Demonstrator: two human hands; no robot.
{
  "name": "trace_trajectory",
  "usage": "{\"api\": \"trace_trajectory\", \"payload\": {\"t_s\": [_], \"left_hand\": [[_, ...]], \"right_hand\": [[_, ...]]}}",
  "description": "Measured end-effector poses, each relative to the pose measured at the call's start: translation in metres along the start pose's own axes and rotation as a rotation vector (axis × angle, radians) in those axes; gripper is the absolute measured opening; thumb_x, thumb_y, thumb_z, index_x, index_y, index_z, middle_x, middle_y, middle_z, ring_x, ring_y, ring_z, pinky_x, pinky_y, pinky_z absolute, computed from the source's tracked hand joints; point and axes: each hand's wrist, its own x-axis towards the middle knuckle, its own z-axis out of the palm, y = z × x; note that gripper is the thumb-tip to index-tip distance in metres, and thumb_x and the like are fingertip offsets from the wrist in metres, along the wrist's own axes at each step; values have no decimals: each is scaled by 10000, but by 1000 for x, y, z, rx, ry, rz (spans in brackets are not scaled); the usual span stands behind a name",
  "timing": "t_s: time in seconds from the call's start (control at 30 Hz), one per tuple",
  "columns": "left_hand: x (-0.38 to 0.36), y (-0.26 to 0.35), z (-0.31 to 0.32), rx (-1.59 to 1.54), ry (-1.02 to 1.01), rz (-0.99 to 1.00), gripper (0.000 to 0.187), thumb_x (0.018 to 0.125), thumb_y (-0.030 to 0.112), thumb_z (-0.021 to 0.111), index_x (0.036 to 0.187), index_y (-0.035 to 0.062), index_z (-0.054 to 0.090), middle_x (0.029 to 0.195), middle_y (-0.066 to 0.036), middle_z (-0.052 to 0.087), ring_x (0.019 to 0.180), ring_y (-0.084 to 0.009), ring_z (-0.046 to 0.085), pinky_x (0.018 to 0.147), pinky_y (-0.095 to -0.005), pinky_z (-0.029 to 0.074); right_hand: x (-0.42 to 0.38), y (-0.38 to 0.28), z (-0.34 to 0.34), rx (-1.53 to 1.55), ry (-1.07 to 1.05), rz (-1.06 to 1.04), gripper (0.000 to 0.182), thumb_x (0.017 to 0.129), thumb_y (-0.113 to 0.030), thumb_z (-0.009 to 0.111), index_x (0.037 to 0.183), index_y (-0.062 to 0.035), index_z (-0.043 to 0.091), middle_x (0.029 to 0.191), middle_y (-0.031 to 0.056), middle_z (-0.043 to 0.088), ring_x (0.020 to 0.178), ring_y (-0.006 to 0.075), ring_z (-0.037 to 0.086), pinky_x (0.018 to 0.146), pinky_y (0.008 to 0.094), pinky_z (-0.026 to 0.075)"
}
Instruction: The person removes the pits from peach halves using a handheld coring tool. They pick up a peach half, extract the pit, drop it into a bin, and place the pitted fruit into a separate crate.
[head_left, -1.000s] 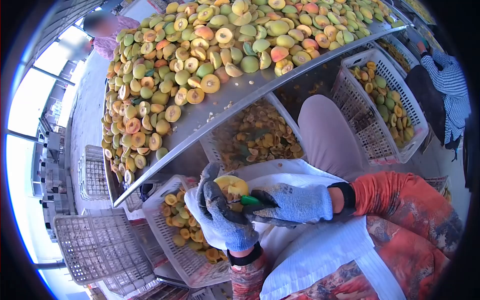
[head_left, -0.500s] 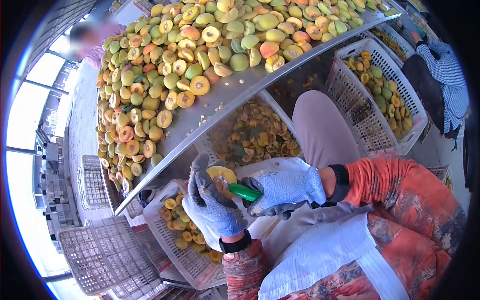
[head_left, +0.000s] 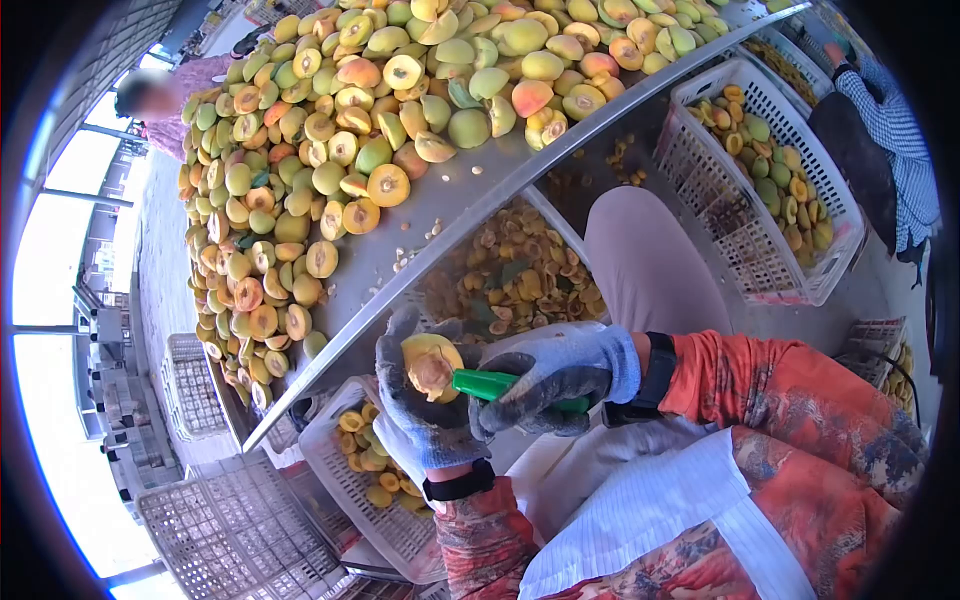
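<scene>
My left hand [head_left: 425, 420], in a blue and dark grey glove, is closed around a halved peach [head_left: 430, 358], its cut face turned up toward me. My right hand [head_left: 565, 375], gloved alike, grips a green-handled pitting tool [head_left: 486, 384]. The handle's front end meets the peach at the pit; the metal tip is hidden from sight. Both hands are over my lap, just in front of the metal table's edge. Below my left hand stands a white crate [head_left: 325, 455] with hollowed peach halves in it.
Halved peaches [head_left: 340, 150] are heaped on the metal table [head_left: 455, 205]. Peels and scraps [head_left: 530, 270] lie beneath its edge. Another crate [head_left: 838, 265] of peach halves is at right, near a co-worker's checked sleeve [head_left: 890, 140]. Stacked crates [head_left: 235, 530] stand lower left; another person [head_left: 185, 95] is far left.
The peach half has turned in my left hand, showing more of its pit area. My right hand has rolled over, and the green handle now lies flatter against the fruit. The view has shifted slightly.
</scene>
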Motion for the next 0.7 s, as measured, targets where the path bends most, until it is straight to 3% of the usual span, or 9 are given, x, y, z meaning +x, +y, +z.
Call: {"api": "trace_trajectory", "payload": {"t_s": [0.03,0.1,0.17,0.23,0.33,0.43,0.47,0.6,0.7], "left_hand": [[1,-14,1,-552,108,-337,441,903,329,469,1198,6,517,1115,-124,573,992,-247,583,824,-332,492],[4,-29,-10,-139,-2,-96,415,920,230,480,1242,-30,445,1192,-127,513,1055,-221,531,858,-359,483],[13,-9,-5,-908,13,-562,428,906,264,495,1242,1,458,1224,-131,490,1112,-228,497,871,-424,480],[18,-8,-1,-650,69,-477,487,885,366,492,1242,36,471,1204,-123,512,1087,-253,512,880,-485,465],[22,-19,-3,-738,72,-496,397,890,218,496,1240,33,465,1133,-141,534,1005,-255,537,815,-422,503],[24,-24,4,-588,-5,-316,388,896,194,483,1243,22,455,1084,-156,539,966,-235,541,787,-394,506],[18,-22,9,-252,-19,-164,392,911,199,451,1252,7,441,1069,-160,538,943,-224,537,829,-388,483],[17,-12,10,-757,56,-401,417,874,263,512,1186,-14,501,1075,-136,565,952,-250,568,828,-363,497],[7,-8,14,-647,118,-433,402,871,268,505,1160,-11,523,1069,-133,569,940,-259,573,797,-369,505]], "right_hand": [[-5,-13,1,-143,84,-46,280,828,-300,615,965,-61,566,624,21,515,461,102,486,386,247,376],[-5,-19,-8,-293,167,-97,289,837,-332,600,949,-68,568,651,40,541,470,130,511,405,277,401],[4,-7,-36,-1755,996,-538,267,845,-342,570,883,-78,555,683,99,578,525,214,567,502,356,452],[2,-14,-33,-1750,975,-465,319,804,-300,620,1028,-80,562,759,139,592,652,300,606,576,402,474],[16,-5,-18,-1883,906,-503,340,754,-219,604,1038,-48,526,959,166,532,816,306,570,693,407,448],[31,0,-11,-2101,941,-419,322,765,-171,560,1058,-48,510,900,145,527,786,269,571,654,395,440],[31,0,-8,-2177,946,-431,333,780,-145,514,1100,-55,494,853,125,537,731,240,573,614,376,437],[33,13,-3,-2266,902,-407,353,785,-149,503,1124,-52,491,804,106,553,667,233,579,584,366,444],[24,19,3,-2305,793,-410,357,800,-138,486,1147,-52,487,773,93,562,602,227,575,557,362,449]]}}
